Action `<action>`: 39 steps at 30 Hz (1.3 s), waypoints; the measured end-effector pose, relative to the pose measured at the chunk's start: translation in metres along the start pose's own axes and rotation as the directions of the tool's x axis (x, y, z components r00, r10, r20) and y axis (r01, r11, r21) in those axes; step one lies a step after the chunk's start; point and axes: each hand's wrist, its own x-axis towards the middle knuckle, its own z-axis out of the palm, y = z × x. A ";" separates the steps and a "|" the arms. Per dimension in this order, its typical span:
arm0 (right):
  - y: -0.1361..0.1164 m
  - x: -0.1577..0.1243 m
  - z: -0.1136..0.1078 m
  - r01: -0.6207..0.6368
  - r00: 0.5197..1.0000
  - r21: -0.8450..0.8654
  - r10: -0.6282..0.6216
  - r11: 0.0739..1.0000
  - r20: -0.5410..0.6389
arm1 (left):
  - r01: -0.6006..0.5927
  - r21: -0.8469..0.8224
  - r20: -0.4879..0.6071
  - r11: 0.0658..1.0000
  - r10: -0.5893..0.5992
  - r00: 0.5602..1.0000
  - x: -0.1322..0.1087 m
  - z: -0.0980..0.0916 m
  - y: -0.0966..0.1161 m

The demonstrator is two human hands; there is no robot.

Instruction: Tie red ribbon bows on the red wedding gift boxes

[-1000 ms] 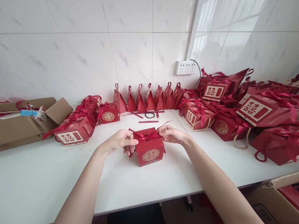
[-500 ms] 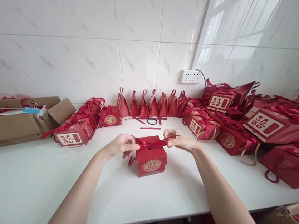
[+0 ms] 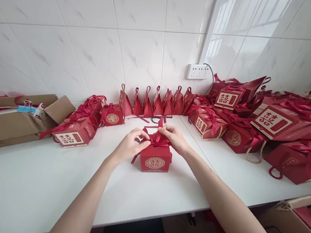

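Observation:
A red gift box [image 3: 155, 163] with a round gold emblem on its front stands upright on the white table [image 3: 123, 199]. Dark red ribbon [image 3: 160, 141] crosses its top, partly covered by my fingers. My left hand [image 3: 132, 144] pinches the ribbon at the box's upper left. At the upper right, my right hand [image 3: 174, 137] grips a ribbon end that sticks up above the lid. A red cord handle shows at the box's left side.
Several finished-looking red boxes [image 3: 72, 133] stand to the left beside an open cardboard carton [image 3: 7, 133]. Triangular red boxes [image 3: 157, 103] line the wall. A large heap of ribboned boxes [image 3: 243, 137] fills the right. Flat strips and a black ring [image 3: 155, 120] lie behind the box.
My right hand has moved left and inward, lifting its ribbon end upright over the box. My left hand stays at the ribbon's left side. The box now faces me more squarely.

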 end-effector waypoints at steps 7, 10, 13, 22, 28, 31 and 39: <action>0.001 0.002 -0.002 -0.129 0.988 0.038 0.132 0.991 -0.078 | -0.095 0.048 0.024 0.994 0.093 0.995 -0.002 0.001 -0.003; 0.004 0.002 -0.002 -0.162 0.984 -0.003 0.161 0.987 -0.080 | -0.110 -0.003 0.098 0.994 0.110 0.989 -0.002 0.002 -0.004; 0.009 0.005 -0.004 -0.208 0.976 0.022 0.209 0.978 -0.067 | -0.110 -0.027 0.169 0.994 0.113 0.979 -0.001 0.002 -0.004; -0.003 0.015 -0.020 0.007 0.958 -0.254 -0.080 0.967 -0.276 | -0.048 -0.039 0.225 0.998 0.056 0.973 -0.002 0.002 -0.003; -0.016 0.027 -0.004 -0.006 0.986 -0.581 0.100 0.814 0.130 | -0.099 -0.049 0.206 0.994 0.107 0.973 -0.003 0.002 -0.004; -0.017 0.031 -0.001 -0.039 0.970 -0.506 0.153 0.862 0.186 | -0.102 -0.032 0.202 0.994 0.107 0.973 -0.003 0.002 -0.005; -0.010 0.035 0.001 -0.153 0.973 -0.457 0.214 0.876 0.083 | -0.112 -0.040 0.204 0.993 0.118 0.972 -0.003 0.003 -0.008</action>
